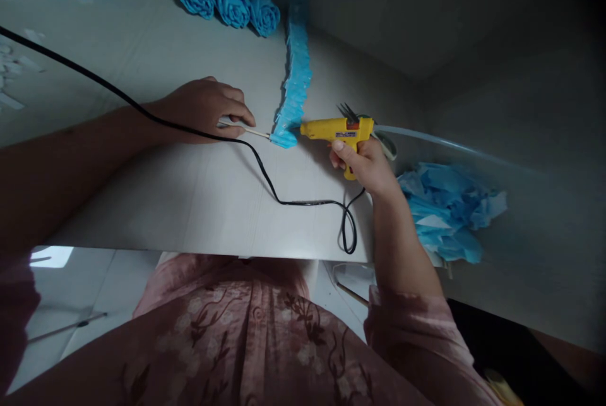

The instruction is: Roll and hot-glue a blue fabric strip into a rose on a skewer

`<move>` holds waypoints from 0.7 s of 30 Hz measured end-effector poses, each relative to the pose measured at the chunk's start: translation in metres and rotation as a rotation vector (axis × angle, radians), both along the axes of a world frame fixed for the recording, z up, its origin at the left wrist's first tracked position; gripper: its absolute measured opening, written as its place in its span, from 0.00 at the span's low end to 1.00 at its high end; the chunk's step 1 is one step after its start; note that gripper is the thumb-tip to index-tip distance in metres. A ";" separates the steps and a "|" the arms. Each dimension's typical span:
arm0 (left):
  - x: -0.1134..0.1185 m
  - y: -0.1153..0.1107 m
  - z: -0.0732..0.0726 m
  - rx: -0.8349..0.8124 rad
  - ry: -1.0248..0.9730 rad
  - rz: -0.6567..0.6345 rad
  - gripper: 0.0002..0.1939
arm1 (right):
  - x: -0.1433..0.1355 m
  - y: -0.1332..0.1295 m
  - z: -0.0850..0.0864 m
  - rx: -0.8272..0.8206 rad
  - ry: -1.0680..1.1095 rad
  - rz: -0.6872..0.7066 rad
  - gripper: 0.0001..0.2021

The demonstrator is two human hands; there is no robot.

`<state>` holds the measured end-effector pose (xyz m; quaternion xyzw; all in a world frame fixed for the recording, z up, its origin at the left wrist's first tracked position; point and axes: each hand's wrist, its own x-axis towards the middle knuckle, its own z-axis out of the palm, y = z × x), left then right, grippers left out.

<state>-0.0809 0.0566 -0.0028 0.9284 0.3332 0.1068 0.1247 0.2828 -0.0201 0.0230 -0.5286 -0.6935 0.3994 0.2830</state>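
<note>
My left hand (208,109) is closed on a thin pale stick (255,132). The stick's far end meets the near end of a pleated blue strip (297,71), which runs away from me across the table. In my right hand (367,163) is a yellow glue gun (334,129), its nozzle pointing left at that same end of the strip. Whether the nozzle touches the strip, I cannot tell. A long translucent glue stick (440,139) trails from the back of the gun, and scissors (386,144) seem to be partly hidden behind it.
Several rolled blue flowers (234,4) sit at the back of the table (208,204). A heap of crumpled blue pieces (445,210) lies at the right, beside the wall. The gun's black cord (265,172) crosses over my left forearm. White scraps (12,71) lie at far left.
</note>
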 end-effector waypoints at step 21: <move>-0.001 0.001 0.001 -0.019 0.004 0.002 0.27 | 0.004 -0.002 0.009 0.048 -0.079 0.058 0.37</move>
